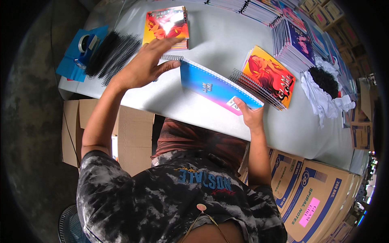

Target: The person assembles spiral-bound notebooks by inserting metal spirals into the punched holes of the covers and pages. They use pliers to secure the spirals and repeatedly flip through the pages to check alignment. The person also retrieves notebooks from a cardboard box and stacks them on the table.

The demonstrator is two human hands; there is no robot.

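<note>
A blue and pink spiral notebook (212,86) lies tilted in front of me on the grey table (227,44). My right hand (250,114) grips its near right corner. My left hand (148,65) is flat with fingers spread, its fingertips at the wire coil (172,58) sticking out of the notebook's far left end. Whether the left hand pinches the coil cannot be told.
A stack of orange-red notebooks (167,25) sits beyond my left hand, another (268,77) to the right. Loose black wire coils (115,54), a tape dispenser (85,43) on blue sheets lie left. More notebook stacks (293,40), white cloth (324,97). Cardboard boxes (312,198) stand below.
</note>
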